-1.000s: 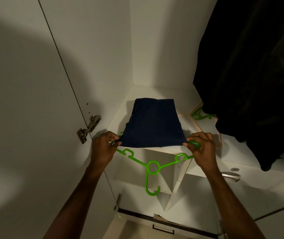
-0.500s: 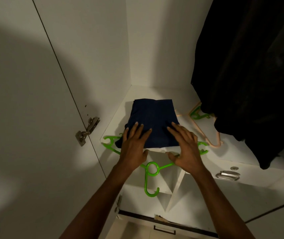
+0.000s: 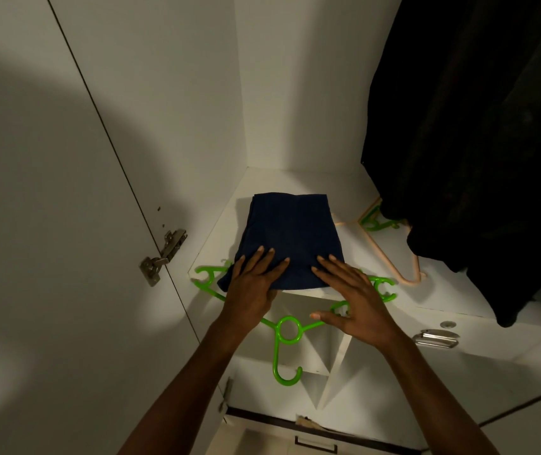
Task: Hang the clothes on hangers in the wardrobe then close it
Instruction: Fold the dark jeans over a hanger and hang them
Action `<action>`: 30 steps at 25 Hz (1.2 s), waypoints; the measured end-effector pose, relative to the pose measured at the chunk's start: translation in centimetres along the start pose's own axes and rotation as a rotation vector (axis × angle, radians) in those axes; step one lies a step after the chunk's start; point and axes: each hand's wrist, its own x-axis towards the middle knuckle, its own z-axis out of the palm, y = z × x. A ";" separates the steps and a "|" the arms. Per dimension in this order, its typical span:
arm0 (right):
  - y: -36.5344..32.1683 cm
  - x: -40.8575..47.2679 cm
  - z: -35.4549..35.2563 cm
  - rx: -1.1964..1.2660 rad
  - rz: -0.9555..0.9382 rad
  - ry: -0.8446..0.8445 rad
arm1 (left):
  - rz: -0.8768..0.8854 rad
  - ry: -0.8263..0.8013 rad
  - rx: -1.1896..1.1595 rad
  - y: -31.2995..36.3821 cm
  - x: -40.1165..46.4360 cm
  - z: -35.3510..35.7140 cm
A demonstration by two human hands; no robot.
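A folded navy blue garment (image 3: 290, 236) lies on the white wardrobe shelf (image 3: 298, 180), draped over a green plastic hanger (image 3: 287, 333) whose hook hangs down past the shelf's front edge. My left hand (image 3: 254, 284) lies flat on the garment's near left corner with fingers straight. My right hand (image 3: 352, 298) lies flat across the garment's near right corner and the hanger's right arm, fingers spread. The middle of the hanger's bar is hidden under the cloth.
Dark clothes (image 3: 479, 136) hang at the right, over the shelf. A peach hanger (image 3: 390, 261) and a second green hanger (image 3: 377, 221) lie on the shelf beside them. The open wardrobe door (image 3: 49, 224) with its hinge (image 3: 162, 256) stands at left. A drawer handle (image 3: 436, 338) is lower right.
Both hands let go of the hanger's ends and moved inward onto the garment, now resting flat on it. The hanger and garment settled on the shelf.
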 end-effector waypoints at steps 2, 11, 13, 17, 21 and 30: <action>-0.1 -0.2 0.4 -0.024 0.020 0.019 | 0.013 -0.019 -0.011 -0.2 -0.3 0.1; -0.2 8.5 -0.1 -0.167 0.226 0.104 | -0.122 -0.058 -0.120 -1.3 5.2 -3.2; 0.1 11.7 0.7 -0.221 0.241 -0.014 | -0.126 -0.154 -0.058 -1.5 8.6 -2.4; 2.3 15.8 2.0 -0.209 0.371 -0.227 | -0.182 -0.318 0.042 -2.7 13.5 -0.3; 4.6 15.7 3.1 -0.161 0.442 -0.285 | -0.257 -0.299 -0.121 -4.8 14.7 1.5; 7.0 17.2 3.1 -0.050 0.453 -0.088 | -0.674 -0.007 -0.639 -7.9 16.2 2.7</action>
